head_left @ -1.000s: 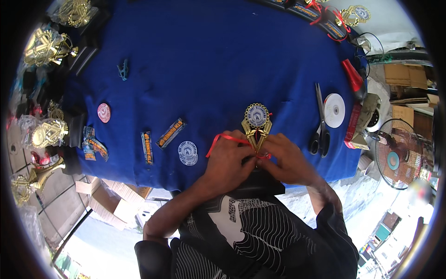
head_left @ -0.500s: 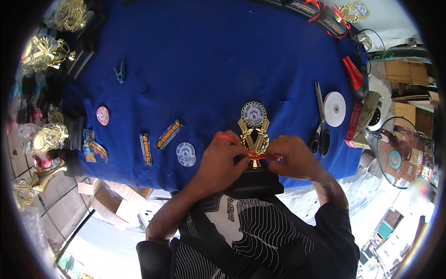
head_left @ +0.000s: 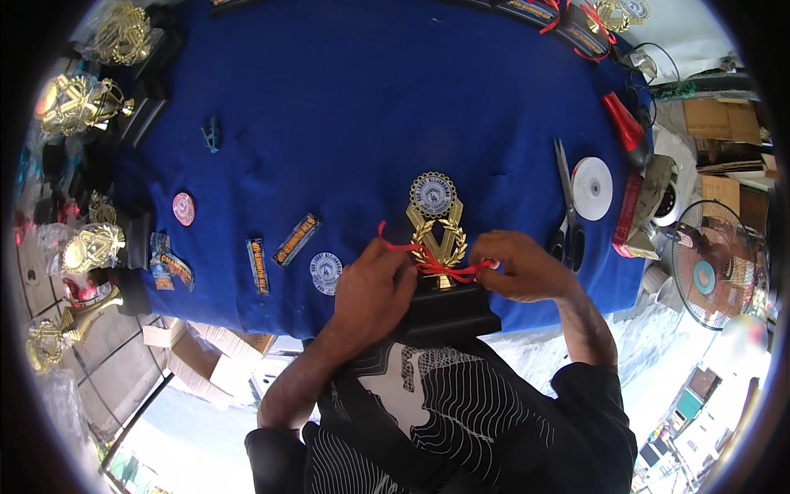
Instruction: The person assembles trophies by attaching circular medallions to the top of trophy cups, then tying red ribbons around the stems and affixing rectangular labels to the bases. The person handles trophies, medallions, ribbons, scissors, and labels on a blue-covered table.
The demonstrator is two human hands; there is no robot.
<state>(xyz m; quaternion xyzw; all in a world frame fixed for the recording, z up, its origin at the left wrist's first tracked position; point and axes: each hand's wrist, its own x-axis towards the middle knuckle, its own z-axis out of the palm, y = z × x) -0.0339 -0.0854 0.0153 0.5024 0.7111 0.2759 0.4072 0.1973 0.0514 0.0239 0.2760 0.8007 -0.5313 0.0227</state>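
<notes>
While the right hand (head_left: pixel 520 265) pinches the ribbon (head_left: pixel 434 267) between closed fingertips, the left hand (head_left: pixel 374 281) curls at its other end, grip cannot be told | trophy (head_left: pixel 444 282): frame centre, slightly right, ribbon across its stem | scissors (head_left: pixel 570 207): right of frame

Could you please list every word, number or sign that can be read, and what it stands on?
I won't copy wording, but lettering stands on:
Two dark strips: orange, fairly legible.
White-and-blue disc: small, around its rim.
Trophy's round emblem: ringed, too small to read surely.
Red disc: too small.
Overlapping strips: partly legible.
Black base, upper right: blurred.
Elsewhere, any text is unreadable.
</notes>
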